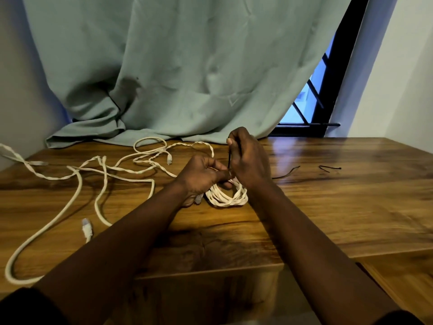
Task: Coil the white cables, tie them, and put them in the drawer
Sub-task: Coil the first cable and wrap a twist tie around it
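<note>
A small coil of white cable (pixel 228 198) lies on the wooden table (pixel 328 207) between my two hands. My left hand (pixel 201 175) pinches the coil at its top left, fingers curled. My right hand (pixel 248 158) grips a thin black cable tie (pixel 229 159) that stands upright from the coil. Loose white cables (pixel 103 170) sprawl uncoiled across the left half of the table, with a plug end (pixel 86 227) near the front left and another plug end (pixel 169 159) further back. No drawer front is clearly told apart in this view.
Two spare black cable ties lie on the table to the right, one cable tie (pixel 287 172) close to my right hand and another cable tie (pixel 330 168) further out. A green curtain (pixel 175 78) hangs behind and spills onto the table's back edge. A dark window frame (pixel 328 90) stands at back right.
</note>
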